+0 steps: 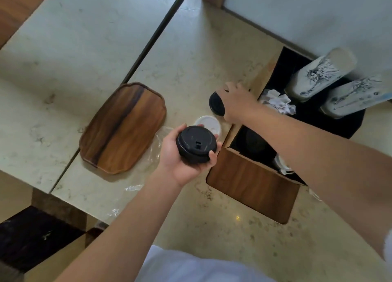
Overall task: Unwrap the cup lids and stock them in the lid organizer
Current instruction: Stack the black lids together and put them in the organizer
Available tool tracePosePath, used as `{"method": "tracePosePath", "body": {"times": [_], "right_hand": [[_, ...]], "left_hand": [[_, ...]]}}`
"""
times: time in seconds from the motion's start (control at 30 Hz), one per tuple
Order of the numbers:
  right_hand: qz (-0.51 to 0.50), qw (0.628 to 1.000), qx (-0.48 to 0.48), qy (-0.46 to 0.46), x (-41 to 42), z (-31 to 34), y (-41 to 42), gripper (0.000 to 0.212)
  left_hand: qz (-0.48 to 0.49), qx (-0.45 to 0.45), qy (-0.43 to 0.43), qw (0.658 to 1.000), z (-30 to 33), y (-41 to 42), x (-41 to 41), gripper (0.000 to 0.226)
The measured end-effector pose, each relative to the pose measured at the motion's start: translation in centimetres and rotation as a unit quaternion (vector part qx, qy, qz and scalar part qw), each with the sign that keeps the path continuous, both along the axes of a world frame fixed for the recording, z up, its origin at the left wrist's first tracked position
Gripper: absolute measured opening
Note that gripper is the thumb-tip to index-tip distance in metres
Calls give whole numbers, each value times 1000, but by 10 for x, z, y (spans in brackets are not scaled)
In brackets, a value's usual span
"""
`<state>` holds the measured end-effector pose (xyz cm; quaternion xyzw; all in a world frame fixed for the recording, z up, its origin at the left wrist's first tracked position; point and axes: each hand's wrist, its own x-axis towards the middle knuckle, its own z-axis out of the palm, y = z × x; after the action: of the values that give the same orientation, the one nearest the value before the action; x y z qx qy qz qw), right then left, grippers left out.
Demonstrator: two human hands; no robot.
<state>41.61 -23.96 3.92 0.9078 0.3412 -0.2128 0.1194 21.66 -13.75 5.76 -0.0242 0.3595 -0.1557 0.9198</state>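
My left hand (pixel 180 160) grips a short stack of black cup lids (pixel 196 143) from below, just left of the wooden lid organizer (pixel 252 182). My right hand (pixel 235 100) reaches across and is closed on a second stack of black lids (pixel 216 103) lying on its side on the counter, beside the organizer's far corner. A white lid (pixel 206 121) lies flat on the counter between the two stacks. Dark lids sit inside the organizer's near compartment (pixel 252 141). Clear plastic wrap (pixel 158 146) lies crumpled under my left hand.
A wooden tray (pixel 123 129) lies on the counter to the left. Two sleeves of printed white cups (pixel 318 76) lean in the organizer's black back section beside crumpled paper (pixel 277 103). A dark gap (pixel 157 35) splits the counter; the wall stands behind the organizer.
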Motion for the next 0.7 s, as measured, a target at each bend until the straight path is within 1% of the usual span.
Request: {"method": "tracePosePath", "body": {"times": [0.03,0.1,0.23,0.27,0.33,0.37,0.43,0.5,0.57,0.6,0.63,0.7], "right_hand": [[15,999,-29,8,4,-9,3,62],[23,998,-49,26,13,-22,8,67],[51,998,-42,8,23,-28,11,55],[48,998,-48,2,23,-26,10,54],[41,998,-50,-17,19,-11,10,60],[30,999,-30,-26,13,0,11,66],[-37,997,69,-23,-4,29,12,76],[-139,970,198,24,-32,63,7,80],[-203,931,290,93,-71,90,-7,81],[-209,917,319,115,-98,104,-18,79],[-206,913,326,131,-122,112,-27,79],[-207,919,308,131,-158,119,-36,86]], "left_hand": [[1,-6,-4,1000,-2,0,-1,42],[-2,-16,-12,1000,-6,1,-5,47],[-7,-1,-7,1000,-12,5,-12,51],[-8,2,-3,1000,-13,7,-14,51],[-11,19,-7,1000,-12,9,-17,48],[-13,32,-12,999,-10,9,-17,46],[-15,56,-21,998,-4,11,-17,43],[-9,69,-29,997,4,9,-19,44],[-2,71,-37,997,11,5,-23,45],[-1,76,-44,996,18,0,-28,47],[-2,86,-47,995,23,-4,-32,49],[-11,95,-47,994,24,-9,-35,52]]}}
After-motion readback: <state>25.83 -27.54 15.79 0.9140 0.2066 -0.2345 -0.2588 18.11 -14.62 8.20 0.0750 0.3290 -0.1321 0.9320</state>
